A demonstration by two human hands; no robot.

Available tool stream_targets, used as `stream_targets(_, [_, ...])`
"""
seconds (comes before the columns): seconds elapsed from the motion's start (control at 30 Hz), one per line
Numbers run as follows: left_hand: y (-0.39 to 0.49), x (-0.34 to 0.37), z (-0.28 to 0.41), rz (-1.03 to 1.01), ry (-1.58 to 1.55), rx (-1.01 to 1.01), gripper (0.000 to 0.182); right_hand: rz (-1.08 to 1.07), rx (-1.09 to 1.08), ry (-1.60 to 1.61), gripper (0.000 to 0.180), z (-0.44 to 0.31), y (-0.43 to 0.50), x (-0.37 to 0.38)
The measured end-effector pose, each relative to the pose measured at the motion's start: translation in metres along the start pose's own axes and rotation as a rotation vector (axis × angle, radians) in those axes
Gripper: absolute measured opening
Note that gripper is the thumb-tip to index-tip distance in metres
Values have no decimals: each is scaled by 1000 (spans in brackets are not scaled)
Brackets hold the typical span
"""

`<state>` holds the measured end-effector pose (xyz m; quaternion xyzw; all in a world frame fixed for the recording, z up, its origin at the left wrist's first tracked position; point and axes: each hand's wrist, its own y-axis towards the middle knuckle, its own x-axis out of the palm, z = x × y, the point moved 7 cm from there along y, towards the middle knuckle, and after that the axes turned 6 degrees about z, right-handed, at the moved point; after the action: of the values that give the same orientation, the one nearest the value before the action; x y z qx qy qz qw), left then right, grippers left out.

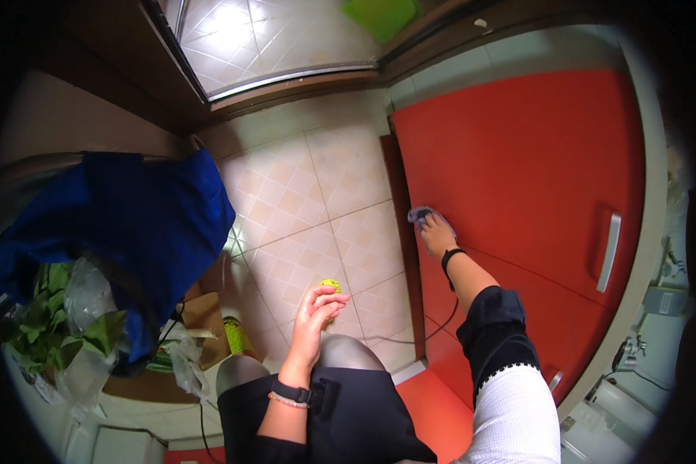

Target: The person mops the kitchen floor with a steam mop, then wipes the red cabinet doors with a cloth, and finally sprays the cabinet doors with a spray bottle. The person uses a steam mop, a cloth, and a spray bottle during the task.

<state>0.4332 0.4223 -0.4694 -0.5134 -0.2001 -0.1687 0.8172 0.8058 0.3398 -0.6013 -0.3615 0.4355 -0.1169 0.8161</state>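
Note:
My right hand (438, 235) presses a grey-blue cloth (422, 213) against the lower edge of a red cabinet door (516, 162), close to the dark brown kickboard (403, 232). Part of the cloth is hidden under the palm and fingers. A silver handle (609, 252) sits on the door's far side, right of the hand. My left hand (319, 307) hangs in the air above my knees with its fingers loosely bent and apart, holding nothing.
Beige floor tiles (290, 191) lie ahead. At left are a blue cloth (151, 214), leafy greens (46, 319), plastic bags and a cardboard box (203, 319). A metal-edged glass door (290, 75) stands at the top. A cable (443, 325) runs beside the cabinet; a countertop (652, 232) borders it.

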Motion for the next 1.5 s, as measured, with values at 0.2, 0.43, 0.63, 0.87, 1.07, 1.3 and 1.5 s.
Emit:
stream_targets(0.2, [-2,-2,17,8,13,68,36,316,285,30,22,109,36,-91])
stream_targets(0.43, [-7,1,25,15,18,83,34,466,526,-146,26,228,96,-192])
stream_targets(0.63, [-9,-12,30,59,-8,106,34,218,346,-57,30,139,135,-76])
stream_targets(0.87, [-20,-3,36,2,-31,106,35,-146,-38,26,36,-15,19,20])
stream_targets(1.07, [-20,-11,45,50,-70,155,35,87,320,-16,25,129,98,-79])
stream_targets(1.3, [-13,-8,46,33,-10,144,36,274,390,-75,29,210,182,-137])
stream_targets(1.5, [-9,-15,45,43,-28,151,33,-103,252,21,36,73,149,-12])
